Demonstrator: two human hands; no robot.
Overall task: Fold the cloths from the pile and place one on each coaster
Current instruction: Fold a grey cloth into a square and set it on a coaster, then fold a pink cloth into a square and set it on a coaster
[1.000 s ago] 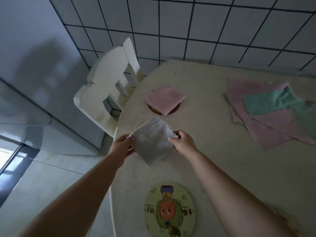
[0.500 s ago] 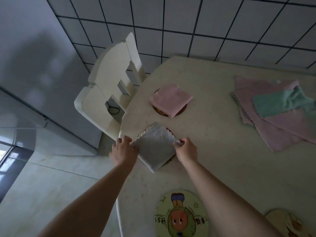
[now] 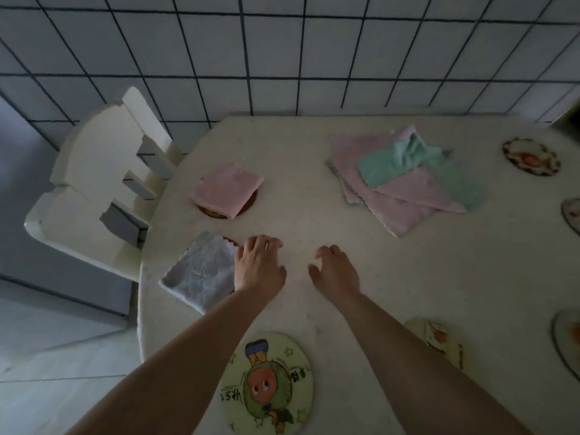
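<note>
A folded grey cloth (image 3: 201, 273) lies near the table's left edge and almost hides the coaster under it. My left hand (image 3: 259, 265) hovers at the cloth's right side with relaxed fingers, holding nothing. My right hand (image 3: 334, 271) is over bare table, fingers loosely curled, empty. A folded pink cloth (image 3: 227, 189) lies on a brown coaster (image 3: 248, 206) farther back. The pile of pink and green cloths (image 3: 405, 180) lies unfolded at the back right. A bare cartoon coaster (image 3: 266, 384) sits near me between my forearms.
More bare coasters lie at the right: one at the back (image 3: 530, 156), one at the right edge (image 3: 572, 215), one by my right forearm (image 3: 439, 337), one at the lower right (image 3: 568, 343). A white chair (image 3: 100, 183) stands left of the cream table (image 3: 314, 224). Tiled wall behind.
Both hands have let go of the grey cloth, which now lies on its coaster. The hands have moved right, and the view has turned right, showing more coasters.
</note>
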